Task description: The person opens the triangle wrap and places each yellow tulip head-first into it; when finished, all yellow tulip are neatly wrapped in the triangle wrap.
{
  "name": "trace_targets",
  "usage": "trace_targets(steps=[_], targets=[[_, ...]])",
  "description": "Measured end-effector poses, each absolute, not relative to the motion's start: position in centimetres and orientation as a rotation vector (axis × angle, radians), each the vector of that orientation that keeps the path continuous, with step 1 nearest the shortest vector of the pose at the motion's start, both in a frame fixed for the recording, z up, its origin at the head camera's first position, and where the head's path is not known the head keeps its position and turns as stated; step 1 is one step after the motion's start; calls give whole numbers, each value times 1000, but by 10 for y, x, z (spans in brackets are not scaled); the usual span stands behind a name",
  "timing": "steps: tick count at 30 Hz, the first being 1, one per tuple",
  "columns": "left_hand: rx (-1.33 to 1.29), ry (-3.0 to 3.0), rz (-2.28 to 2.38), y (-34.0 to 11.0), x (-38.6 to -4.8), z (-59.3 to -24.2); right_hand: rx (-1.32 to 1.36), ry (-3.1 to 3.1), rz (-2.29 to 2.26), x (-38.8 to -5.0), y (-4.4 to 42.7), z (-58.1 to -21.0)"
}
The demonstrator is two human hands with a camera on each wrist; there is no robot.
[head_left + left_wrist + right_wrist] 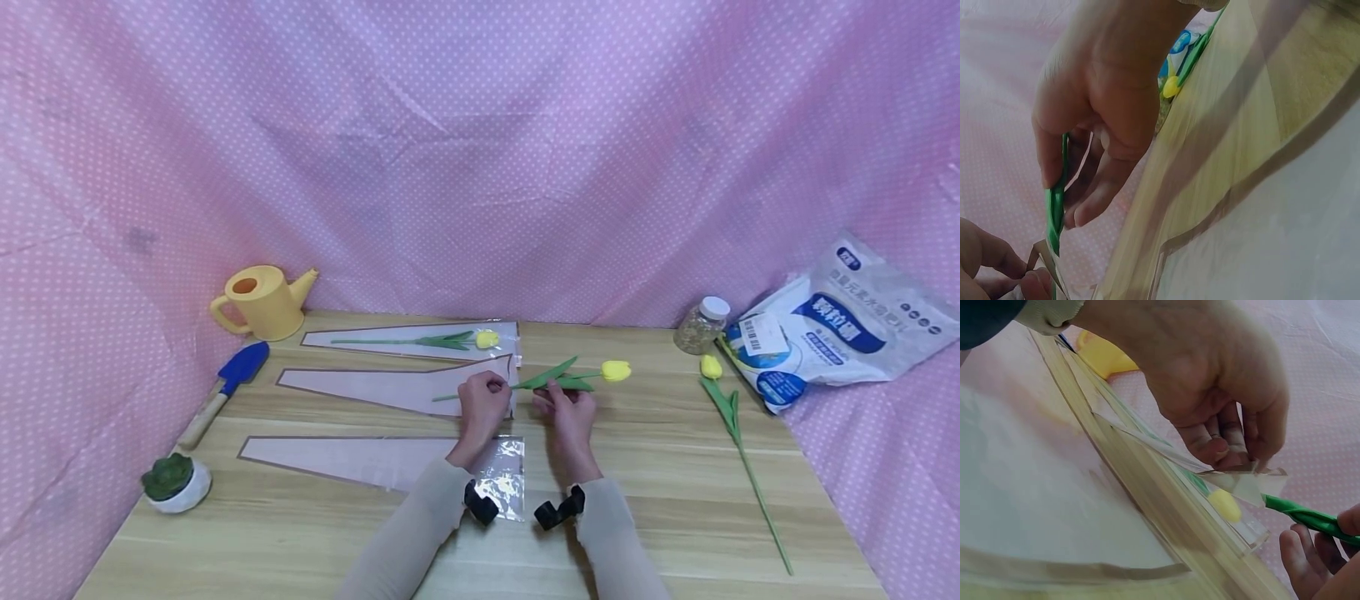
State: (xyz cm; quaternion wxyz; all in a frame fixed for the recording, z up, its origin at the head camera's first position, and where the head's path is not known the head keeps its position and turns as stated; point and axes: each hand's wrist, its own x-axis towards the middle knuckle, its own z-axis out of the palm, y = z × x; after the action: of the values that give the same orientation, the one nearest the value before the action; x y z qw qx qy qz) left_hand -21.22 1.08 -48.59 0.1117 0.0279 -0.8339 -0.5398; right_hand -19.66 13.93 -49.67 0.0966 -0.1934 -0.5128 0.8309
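Observation:
The left hand (483,408) pinches the open right end of the middle clear-and-pink sleeve (367,390). A yellow tulip (616,371) lies level, its stem running left along that sleeve; whether it is inside I cannot tell. The right hand (572,417) holds its green leaves between thumb and fingers. In the left wrist view the right hand (1104,112) grips the leaves (1054,212), with the left hand (991,262) at the sleeve's edge. The right wrist view shows the left hand (1222,394) pinching the film (1241,484), near the right hand (1329,562).
Another sleeve (322,454) lies nearer; a farther one holds a tulip (487,339). At left stand a watering can (270,304), blue trowel (243,364) and potted plant (183,487). At right are a jar (701,325), a bag (832,321) and a tulip (738,437).

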Motion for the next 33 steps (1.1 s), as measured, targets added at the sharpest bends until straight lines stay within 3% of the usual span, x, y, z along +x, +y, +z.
trace_targets(steps=[19, 33], targets=[[65, -2433, -1580, 11, -211, -484, -676, -1517, 2470, -198, 157, -493], [20, -2397, -1565, 16, -208, -484, -649, -1385, 2537, -197, 144, -498]])
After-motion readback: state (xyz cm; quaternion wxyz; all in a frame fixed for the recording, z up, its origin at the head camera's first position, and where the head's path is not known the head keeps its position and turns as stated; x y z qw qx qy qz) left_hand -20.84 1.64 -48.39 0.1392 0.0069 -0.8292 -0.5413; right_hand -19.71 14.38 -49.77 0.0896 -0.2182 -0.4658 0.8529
